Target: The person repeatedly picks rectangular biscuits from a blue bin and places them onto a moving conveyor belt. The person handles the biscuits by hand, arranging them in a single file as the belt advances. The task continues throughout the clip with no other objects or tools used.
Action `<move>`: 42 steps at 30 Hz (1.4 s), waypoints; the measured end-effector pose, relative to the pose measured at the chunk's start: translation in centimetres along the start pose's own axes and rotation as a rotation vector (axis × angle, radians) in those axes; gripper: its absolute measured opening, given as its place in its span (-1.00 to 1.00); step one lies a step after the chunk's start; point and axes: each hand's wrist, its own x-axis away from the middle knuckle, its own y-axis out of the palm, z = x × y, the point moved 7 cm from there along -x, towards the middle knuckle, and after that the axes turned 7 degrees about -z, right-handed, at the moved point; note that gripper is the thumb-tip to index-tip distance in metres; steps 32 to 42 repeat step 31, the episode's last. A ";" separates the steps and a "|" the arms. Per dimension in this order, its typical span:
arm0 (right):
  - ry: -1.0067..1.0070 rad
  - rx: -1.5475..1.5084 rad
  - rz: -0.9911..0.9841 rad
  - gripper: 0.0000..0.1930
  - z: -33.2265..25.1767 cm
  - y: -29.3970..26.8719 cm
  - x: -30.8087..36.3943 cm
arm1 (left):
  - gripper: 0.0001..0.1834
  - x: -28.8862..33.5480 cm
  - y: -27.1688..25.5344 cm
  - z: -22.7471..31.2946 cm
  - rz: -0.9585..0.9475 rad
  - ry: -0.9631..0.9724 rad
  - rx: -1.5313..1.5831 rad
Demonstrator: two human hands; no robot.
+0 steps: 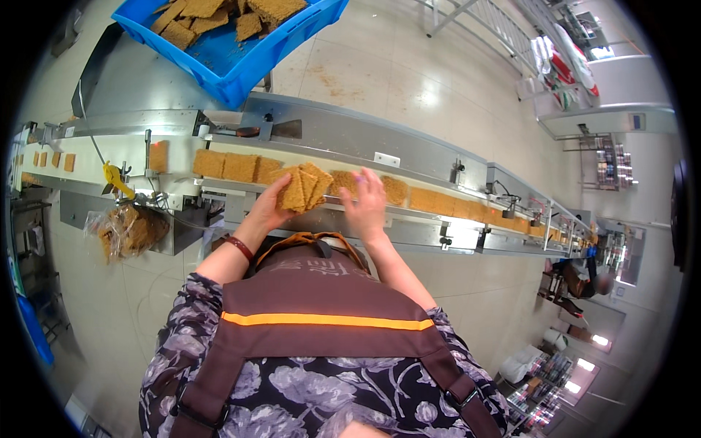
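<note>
My left hand (269, 210), with a dark red bracelet at the wrist, is closed around a fanned stack of square golden-brown crackers (303, 188). It holds them above the near side of a conveyor belt. A row of similar crackers (226, 166) lies on the belt to the left of that stack, some overlapping. My right hand (366, 206) hovers over or touches the belt crackers, fingers stretched and apart; whether they touch a cracker I cannot tell. Beside its fingers lies another cracker (395, 190), and the line of crackers (445, 204) continues to the right.
Beyond the belt stands a blue crate (232, 86) holding broken cracker pieces (212, 16). A clear plastic bag of brown pieces (131, 232) hangs at the near left. Metal guide rails (350, 150) edge the belt. A person (580, 281) is at the far right.
</note>
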 end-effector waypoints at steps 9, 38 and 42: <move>-0.208 0.037 -0.104 -0.45 -8.3 -0.6 -0.9 | -0.47 -0.6 4.1 -1.6 -0.078 -0.083 -0.034; 0.172 -0.633 -0.196 -0.74 -1.4 -3.9 1.7 | -0.53 -5.6 3.2 -8.7 -0.162 -0.323 -0.113; 0.172 -0.633 -0.196 -0.74 -1.4 -3.9 1.7 | -0.53 -5.6 3.2 -8.7 -0.162 -0.323 -0.113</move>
